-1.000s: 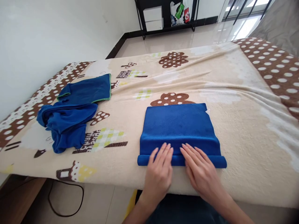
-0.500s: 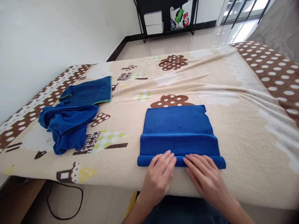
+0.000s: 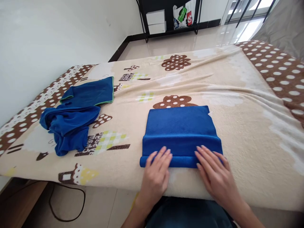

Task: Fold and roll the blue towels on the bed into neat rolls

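A blue towel [image 3: 180, 128] lies flat on the patterned blanket [image 3: 237, 126] in front of me, its near edge rolled into a thin tube. My left hand [image 3: 155, 175] rests on the left part of that roll, fingers stretched flat. On the right part of the roll lies my right hand [image 3: 215, 174], fingers spread flat over the cloth. Neither hand grips anything.
A crumpled blue cloth [image 3: 67, 125] and a flat blue cloth with a green edge [image 3: 91, 91] lie at the left. A white wall runs along the left; a black shelf with white boxes [image 3: 155, 20] stands at the far end. A cable [image 3: 68, 202] lies on the floor below.
Both hands have slid apart along the rolled edge, the left one leftward and the right one rightward. The roll has moved slightly up the towel.
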Demonstrator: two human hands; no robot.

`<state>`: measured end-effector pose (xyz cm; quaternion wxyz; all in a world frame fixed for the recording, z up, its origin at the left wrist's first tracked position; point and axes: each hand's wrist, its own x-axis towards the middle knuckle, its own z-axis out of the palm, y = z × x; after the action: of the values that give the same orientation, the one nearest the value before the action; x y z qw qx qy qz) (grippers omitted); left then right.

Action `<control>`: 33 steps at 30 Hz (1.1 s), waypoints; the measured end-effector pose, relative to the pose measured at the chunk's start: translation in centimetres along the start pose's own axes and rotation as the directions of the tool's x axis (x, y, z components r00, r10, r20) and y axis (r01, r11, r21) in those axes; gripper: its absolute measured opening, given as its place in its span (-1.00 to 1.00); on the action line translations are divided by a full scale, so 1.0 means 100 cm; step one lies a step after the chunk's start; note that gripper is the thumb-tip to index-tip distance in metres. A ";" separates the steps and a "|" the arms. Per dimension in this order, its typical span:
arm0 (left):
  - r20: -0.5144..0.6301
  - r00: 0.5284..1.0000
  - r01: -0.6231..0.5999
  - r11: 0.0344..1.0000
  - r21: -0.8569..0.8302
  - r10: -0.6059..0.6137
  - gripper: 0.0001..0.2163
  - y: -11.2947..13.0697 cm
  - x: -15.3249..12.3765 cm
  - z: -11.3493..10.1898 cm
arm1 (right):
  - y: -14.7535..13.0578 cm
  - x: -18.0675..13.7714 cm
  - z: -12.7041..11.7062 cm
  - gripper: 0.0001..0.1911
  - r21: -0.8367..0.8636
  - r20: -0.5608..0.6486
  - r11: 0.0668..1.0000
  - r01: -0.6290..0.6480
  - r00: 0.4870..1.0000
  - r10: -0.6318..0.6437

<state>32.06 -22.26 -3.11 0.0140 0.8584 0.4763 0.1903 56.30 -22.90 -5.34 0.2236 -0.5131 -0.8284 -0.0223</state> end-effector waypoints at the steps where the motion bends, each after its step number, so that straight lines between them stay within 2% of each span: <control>1: 0.062 0.996 -0.058 0.997 -0.042 0.060 -0.48 0.008 0.010 0.003 | -0.009 0.008 0.003 -0.51 0.025 0.036 0.999 0.036 0.999 -0.037; 3: 0.156 0.985 -0.067 0.995 -0.069 0.077 -0.51 0.015 0.025 0.009 | -0.017 0.022 0.010 -0.52 0.030 0.099 0.998 0.052 0.994 -0.055; 5: 0.178 0.983 0.039 0.999 -0.011 -0.036 -0.53 0.005 0.028 0.013 | -0.007 0.026 0.014 -0.49 -0.019 0.105 1.000 -0.008 0.994 0.010; 7: 0.126 0.975 0.176 0.981 0.079 -0.185 -0.54 -0.017 0.018 0.013 | 0.017 0.022 0.014 -0.48 -0.069 0.061 0.993 -0.099 0.993 0.103; 9: 0.023 0.952 0.299 0.943 0.145 -0.306 -0.56 -0.041 0.003 0.009 | 0.042 0.013 0.010 -0.49 -0.105 0.013 0.979 -0.175 0.984 0.177; 11: -0.105 0.931 0.364 0.914 0.177 -0.351 -0.62 -0.053 -0.009 0.005 | 0.053 0.006 0.005 -0.51 -0.131 -0.027 0.969 -0.208 0.978 0.206; 13: -0.190 0.934 0.334 0.927 0.172 -0.301 -0.66 -0.047 -0.009 0.003 | 0.046 0.005 0.002 -0.55 -0.142 -0.073 0.970 -0.200 0.979 0.191; 14: -0.190 0.950 0.279 0.948 0.153 -0.249 -0.65 -0.039 -0.004 0.003 | 0.036 0.008 0.002 -0.57 -0.127 -0.082 0.977 -0.170 0.984 0.160; 17: -0.047 0.996 0.084 0.995 0.056 -0.082 -0.59 -0.007 0.020 0.011 | 0.002 0.023 0.006 -0.58 -0.021 0.008 1.000 -0.010 1.000 0.010; 19: 0.028 0.997 0.069 0.997 0.041 -0.071 -0.57 0.004 0.032 0.018 | -0.007 0.030 0.011 -0.55 0.026 0.091 0.999 0.026 0.995 -0.028; 21: 0.002 0.985 0.169 0.982 0.082 -0.170 -0.56 -0.003 0.034 0.022 | 0.001 0.032 0.014 -0.52 -0.004 0.094 0.998 -0.059 0.994 0.059; 24: -0.146 0.928 0.363 0.922 0.137 -0.344 -0.62 -0.032 0.017 0.021 | 0.034 0.022 0.010 -0.52 -0.066 0.015 0.973 -0.222 0.974 0.224; 26: -0.244 0.900 0.403 0.901 0.159 -0.360 -0.69 -0.051 0.000 0.015 | 0.052 0.009 0.005 -0.52 -0.071 -0.024 0.968 -0.240 0.971 0.239; 30: -0.377 0.905 0.296 0.929 0.225 -0.197 -0.64 -0.060 -0.029 -0.003 | 0.063 -0.022 -0.006 -0.55 -0.055 -0.136 0.987 -0.153 0.980 0.144; 31: -0.368 0.919 0.240 0.944 0.228 -0.144 -0.62 -0.057 -0.035 -0.007 | 0.063 -0.030 -0.008 -0.54 -0.055 -0.149 0.992 -0.116 0.983 0.106; 33: -0.262 0.963 0.108 0.976 0.189 -0.056 -0.60 -0.052 -0.042 -0.013 | 0.063 -0.043 -0.012 -0.49 -0.039 -0.113 0.999 -0.021 0.994 0.017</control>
<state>25.39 -23.12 -4.31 -0.1264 0.8033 0.5260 0.2492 63.74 -23.83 -7.21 0.2596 -0.5233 -0.8090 -0.0657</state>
